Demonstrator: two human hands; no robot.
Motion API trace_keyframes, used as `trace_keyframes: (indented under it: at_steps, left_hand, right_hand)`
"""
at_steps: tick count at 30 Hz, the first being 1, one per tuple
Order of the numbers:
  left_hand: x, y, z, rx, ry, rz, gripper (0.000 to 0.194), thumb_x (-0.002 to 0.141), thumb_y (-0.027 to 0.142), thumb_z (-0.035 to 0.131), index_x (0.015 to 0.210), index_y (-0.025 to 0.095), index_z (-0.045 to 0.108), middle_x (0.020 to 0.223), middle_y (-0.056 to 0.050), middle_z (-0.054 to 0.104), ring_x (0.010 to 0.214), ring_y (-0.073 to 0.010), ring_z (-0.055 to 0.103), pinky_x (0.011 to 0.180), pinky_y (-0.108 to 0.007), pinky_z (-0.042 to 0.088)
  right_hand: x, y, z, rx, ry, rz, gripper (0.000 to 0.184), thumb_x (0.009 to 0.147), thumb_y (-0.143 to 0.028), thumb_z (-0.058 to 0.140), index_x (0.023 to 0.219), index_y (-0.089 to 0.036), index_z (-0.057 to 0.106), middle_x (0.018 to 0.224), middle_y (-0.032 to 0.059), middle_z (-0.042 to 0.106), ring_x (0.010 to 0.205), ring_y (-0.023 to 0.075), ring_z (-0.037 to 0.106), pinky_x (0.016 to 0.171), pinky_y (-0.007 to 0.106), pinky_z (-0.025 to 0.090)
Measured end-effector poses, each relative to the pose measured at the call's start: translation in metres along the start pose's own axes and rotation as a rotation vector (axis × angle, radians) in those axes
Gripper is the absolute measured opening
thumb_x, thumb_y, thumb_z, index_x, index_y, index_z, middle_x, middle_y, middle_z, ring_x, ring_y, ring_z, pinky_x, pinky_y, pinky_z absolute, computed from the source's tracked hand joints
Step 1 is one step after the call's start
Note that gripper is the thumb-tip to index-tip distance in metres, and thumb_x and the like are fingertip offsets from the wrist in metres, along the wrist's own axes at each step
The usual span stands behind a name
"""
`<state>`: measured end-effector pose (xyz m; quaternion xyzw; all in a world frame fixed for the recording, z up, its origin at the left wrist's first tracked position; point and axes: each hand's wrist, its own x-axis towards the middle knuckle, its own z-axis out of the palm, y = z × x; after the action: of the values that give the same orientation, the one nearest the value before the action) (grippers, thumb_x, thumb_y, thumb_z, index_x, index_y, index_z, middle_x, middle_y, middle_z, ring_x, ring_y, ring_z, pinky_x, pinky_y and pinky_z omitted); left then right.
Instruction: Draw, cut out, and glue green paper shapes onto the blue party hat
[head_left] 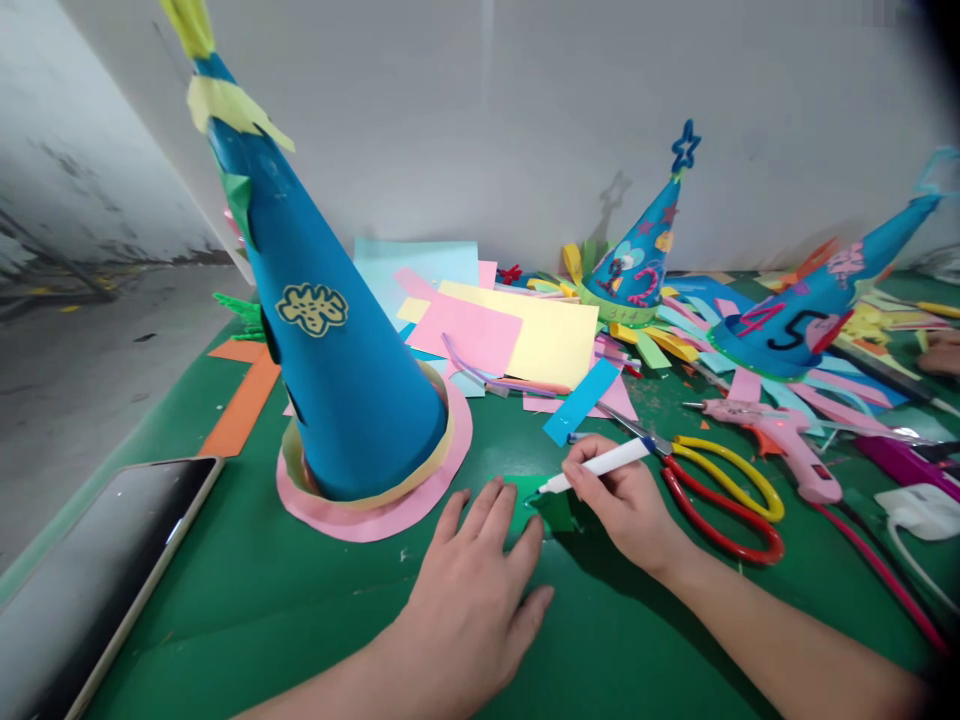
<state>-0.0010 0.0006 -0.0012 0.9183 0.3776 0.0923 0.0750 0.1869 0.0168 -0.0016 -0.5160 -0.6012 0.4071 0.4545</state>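
Note:
My left hand (472, 590) lies flat with fingers stretched out, pressing down a small green piece of paper (551, 505) on the green table (262, 600). My right hand (626, 500) is closed around a white marker pen (596, 466), whose tip touches the green paper. A tall blue paper cone hat (330, 340) with a pink and yellow brim and a yellow cut-out stands just left of my hands.
Red-and-yellow scissors (720, 490) and a pink glue gun (780, 440) lie right of my right hand. Coloured paper sheets (517, 335) and strips sit behind. Two smaller decorated blue cone hats (637, 260) (817, 300) stand at the back right. A tablet (97, 570) rests at the table's left edge.

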Motion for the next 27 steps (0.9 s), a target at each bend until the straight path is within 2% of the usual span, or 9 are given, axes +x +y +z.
trace_keyframes:
  at_steps: [7,11,27]
  left_hand:
    - [0.0003,0.0004,0.0007,0.011,0.017,0.003,0.040,0.085,0.043,0.035,0.116,0.024,0.051,0.127,-0.015,0.048,0.121,-0.0328,0.037,0.092,-0.054,0.034]
    - [0.0002,0.0003,0.0003,0.009,0.009,0.008,0.040,0.085,0.042,0.035,0.117,0.024,0.051,0.128,-0.015,0.047,0.121,-0.0326,0.038,0.092,-0.054,0.034]
    - [-0.0015,-0.0024,0.0039,0.002,0.057,0.026,0.038,0.084,0.041,0.039,0.116,0.024,0.051,0.126,-0.014,0.049,0.119,-0.0327,0.039,0.092,-0.054,0.034]
  right_hand:
    - [-0.0016,0.0029,-0.0004,-0.057,-0.050,0.003,0.013,0.085,-0.027,0.047,0.074,-0.020,0.048,0.055,-0.0069,0.037,0.048,0.0093,0.032,0.044,0.024,0.024]
    - [-0.0006,0.0034,0.0003,-0.015,-0.053,0.012,0.010,0.084,-0.024,0.048,0.075,-0.020,0.047,0.057,-0.0066,0.038,0.048,0.0094,0.033,0.044,0.023,0.025]
    - [-0.0005,0.0021,-0.0011,-0.062,-0.085,0.035,0.016,0.085,-0.032,0.045,0.073,-0.021,0.045,0.054,-0.0070,0.035,0.047,0.0103,0.031,0.043,0.024,0.023]
